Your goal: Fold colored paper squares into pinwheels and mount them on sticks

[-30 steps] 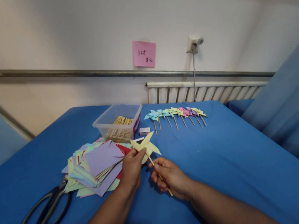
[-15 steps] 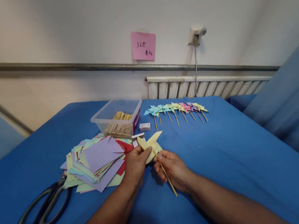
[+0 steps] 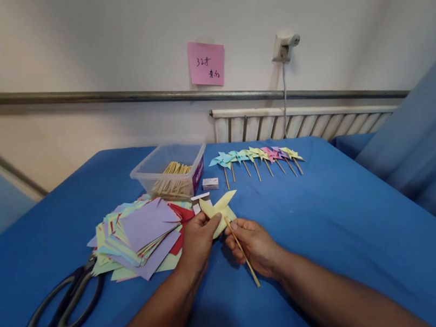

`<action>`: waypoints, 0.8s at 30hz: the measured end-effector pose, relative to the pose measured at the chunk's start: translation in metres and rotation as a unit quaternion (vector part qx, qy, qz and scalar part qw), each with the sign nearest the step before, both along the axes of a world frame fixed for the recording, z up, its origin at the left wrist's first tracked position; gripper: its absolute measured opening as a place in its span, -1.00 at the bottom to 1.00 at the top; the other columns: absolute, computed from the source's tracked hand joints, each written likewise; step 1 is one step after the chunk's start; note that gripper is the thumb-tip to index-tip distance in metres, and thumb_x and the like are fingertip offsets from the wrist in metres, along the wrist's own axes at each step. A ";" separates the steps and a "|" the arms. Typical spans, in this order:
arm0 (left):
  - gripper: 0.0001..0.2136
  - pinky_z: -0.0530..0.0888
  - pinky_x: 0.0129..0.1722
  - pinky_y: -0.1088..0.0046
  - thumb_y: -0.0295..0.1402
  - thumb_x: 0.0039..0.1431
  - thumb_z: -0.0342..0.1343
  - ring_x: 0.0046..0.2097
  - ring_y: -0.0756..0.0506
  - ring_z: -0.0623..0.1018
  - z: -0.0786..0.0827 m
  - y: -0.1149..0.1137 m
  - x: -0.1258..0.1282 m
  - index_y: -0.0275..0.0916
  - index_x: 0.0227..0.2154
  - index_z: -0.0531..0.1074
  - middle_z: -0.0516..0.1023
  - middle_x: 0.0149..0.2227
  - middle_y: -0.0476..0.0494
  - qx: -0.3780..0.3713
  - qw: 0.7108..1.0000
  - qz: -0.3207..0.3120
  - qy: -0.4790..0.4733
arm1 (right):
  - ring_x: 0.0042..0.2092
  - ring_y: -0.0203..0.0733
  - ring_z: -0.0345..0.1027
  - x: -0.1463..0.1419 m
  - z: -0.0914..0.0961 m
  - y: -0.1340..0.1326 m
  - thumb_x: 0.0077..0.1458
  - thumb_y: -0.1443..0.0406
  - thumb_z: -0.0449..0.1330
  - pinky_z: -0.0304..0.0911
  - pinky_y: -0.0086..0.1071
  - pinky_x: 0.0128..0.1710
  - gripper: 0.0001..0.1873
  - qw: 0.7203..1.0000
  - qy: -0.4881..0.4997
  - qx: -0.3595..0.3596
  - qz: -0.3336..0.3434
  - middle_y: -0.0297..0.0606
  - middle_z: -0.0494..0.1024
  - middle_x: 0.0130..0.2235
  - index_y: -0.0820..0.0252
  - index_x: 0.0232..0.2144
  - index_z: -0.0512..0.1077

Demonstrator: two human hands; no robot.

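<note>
My left hand (image 3: 197,240) pinches the centre of a pale yellow paper pinwheel (image 3: 220,209) held just above the blue table. My right hand (image 3: 252,245) is closed round the pinwheel's thin wooden stick (image 3: 243,252), which slants down toward me. Both hands meet at the pinwheel's hub. To the left of my left hand lies a fanned stack of coloured paper squares (image 3: 142,235), purple on top.
Large black scissors (image 3: 62,310) lie at the near left. A clear plastic box of wooden sticks (image 3: 171,177) stands behind the paper, with small white boxes (image 3: 210,184) beside it. A row of several finished pinwheels (image 3: 256,158) lies farther back. The blue table cover (image 3: 333,222) spreads right.
The pinwheel has turned a little in my hands and the stick tilted more upright. My right hand shifted slightly right along the stick. The view rose a bit.
</note>
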State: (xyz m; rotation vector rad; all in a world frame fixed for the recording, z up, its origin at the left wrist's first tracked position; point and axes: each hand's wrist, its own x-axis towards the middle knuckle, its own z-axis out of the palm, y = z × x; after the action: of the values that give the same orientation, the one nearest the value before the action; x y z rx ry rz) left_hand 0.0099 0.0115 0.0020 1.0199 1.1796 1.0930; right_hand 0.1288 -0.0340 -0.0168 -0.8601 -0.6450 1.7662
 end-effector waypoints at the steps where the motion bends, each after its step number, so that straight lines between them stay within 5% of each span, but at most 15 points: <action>1: -0.66 0.34 -0.46 0.47 -0.16 -0.20 0.29 -0.50 -0.02 0.43 0.000 0.000 0.000 -0.34 -0.42 0.49 0.55 -0.49 -0.08 -0.001 1.000 -0.001 -0.001 | -0.72 -0.46 0.08 0.000 0.000 0.000 -0.10 0.00 0.29 -0.07 -0.58 -0.76 -0.57 1.000 -0.001 -0.002 0.001 -0.48 0.38 -0.63 0.21 -0.40 0.30; 24: -0.72 0.35 -0.44 0.47 -0.15 -0.12 0.22 -0.45 -0.07 0.48 -0.006 0.002 -0.005 -0.31 -0.48 0.50 0.55 -0.50 -0.07 0.082 0.988 -0.002 0.132 | -0.71 -0.37 0.27 0.000 0.001 0.000 -0.08 -0.02 0.26 0.02 -0.59 -0.78 -0.56 1.000 -0.015 -0.011 -0.024 -0.38 0.48 -0.63 0.22 -0.39 0.30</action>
State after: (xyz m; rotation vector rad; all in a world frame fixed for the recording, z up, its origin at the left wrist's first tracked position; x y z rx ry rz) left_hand 0.0050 0.0132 -0.0042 1.3266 1.3127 1.0880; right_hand 0.1290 -0.0339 -0.0161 -0.9121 -0.6215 1.7231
